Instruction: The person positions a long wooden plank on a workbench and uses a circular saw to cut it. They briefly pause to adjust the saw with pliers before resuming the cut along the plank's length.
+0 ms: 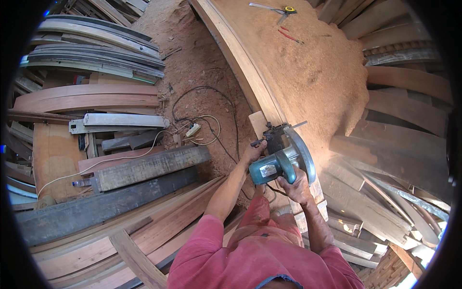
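A teal circular saw (266, 169) with a silver blade guard rests over the near end of a long wooden board (239, 57). My right hand (298, 187) is closed round its rear handle. At the saw's front left, my left hand (253, 152) grips a dark part beside the base; the fingertips are partly hidden. A thin metal rod sticks out from the saw's right side. The guard covers the blade, so I cannot tell how deep it sits in the wood. A small pale wood block (258, 123) lies just ahead of the saw.
Sawdust (308, 72) heaps along the board's right side, with a tape measure (289, 9) and a red-handled tool (288, 35) on it. Dark cable loops round an extension socket (193, 130) on the left floor. Stacked timber (154, 168) lines both sides.
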A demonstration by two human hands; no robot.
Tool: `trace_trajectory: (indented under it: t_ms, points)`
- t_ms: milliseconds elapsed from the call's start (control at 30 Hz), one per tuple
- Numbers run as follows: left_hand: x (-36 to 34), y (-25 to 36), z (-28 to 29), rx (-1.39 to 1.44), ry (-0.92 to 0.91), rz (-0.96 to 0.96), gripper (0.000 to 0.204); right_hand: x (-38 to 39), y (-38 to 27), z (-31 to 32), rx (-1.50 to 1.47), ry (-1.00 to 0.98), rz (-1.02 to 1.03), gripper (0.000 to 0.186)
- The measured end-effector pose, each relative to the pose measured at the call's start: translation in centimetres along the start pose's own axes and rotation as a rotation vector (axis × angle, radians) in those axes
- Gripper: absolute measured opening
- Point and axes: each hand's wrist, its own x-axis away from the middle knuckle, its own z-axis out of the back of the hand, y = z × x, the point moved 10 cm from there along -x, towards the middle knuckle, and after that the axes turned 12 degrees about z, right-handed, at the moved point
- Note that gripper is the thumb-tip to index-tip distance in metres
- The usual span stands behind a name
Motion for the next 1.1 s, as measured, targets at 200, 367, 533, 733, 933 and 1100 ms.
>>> trace_trajectory:
  t_ms: [200, 367, 533, 733, 933, 1100]
  points:
    - [-0.8, 1.4, 1.1, -0.062, -0.01, -0.084, 0.057, -1.4, -1.3, -0.4, -0.002, -0.011, 0.044, 0.029]
    - [-0.7, 1.6, 0.7, 0.007, -0.024, 0.068, 0.059, -2.2, -0.8, -0.2, 0.008, 0.007, 0.044, 0.028]
    - [-2.9, 0.6, 2.1, 0.065, -0.055, 0.048, 0.063, -3.2, -0.5, -0.9, -0.01, -0.018, 0.002, 0.029]
    - [-3.0, 2.5, 1.9, 0.041, -0.054, 0.015, 0.067, -4.4, -0.8, -0.7, -0.019, -0.006, 0.005, 0.03]
    - [-4.1, 2.8, 3.6, -0.026, -0.008, 0.005, 0.07, -5.6, -1.7, -1.2, -0.011, -0.013, 0.026, 0.031]
    - [-3.7, 4.6, 2.1, -0.042, -0.044, 0.086, 0.071, -6.4, -1.1, -0.4, 0.032, 0.01, 0.002, 0.034]
